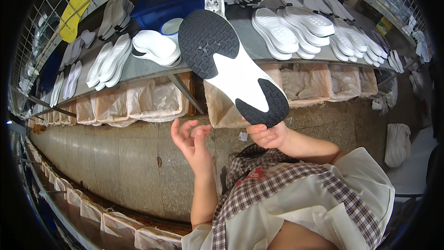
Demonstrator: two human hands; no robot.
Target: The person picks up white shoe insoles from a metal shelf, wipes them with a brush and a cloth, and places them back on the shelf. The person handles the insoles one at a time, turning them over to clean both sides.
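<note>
A white shoe sole (240, 71) with black treaded patches at both ends is held up in front of me, its tread side toward the view. My right hand (268, 135) grips its lower end, the fingers closed round the edge by the smaller black patch. To the left of the sole, my left hand (192, 143) hangs in the air with its fingers apart and slightly curled. It touches nothing. The sole's far end covers part of the bench edge behind it.
A grey bench (245, 41) carries several white soles (277, 30), a blue bin (162, 0) and a round white-and-blue container (172, 27). Lined baskets (157, 99) stand beneath it. A yellow insole (75, 11) hangs on the wire mesh. More lined baskets (115, 227) run along the lower left.
</note>
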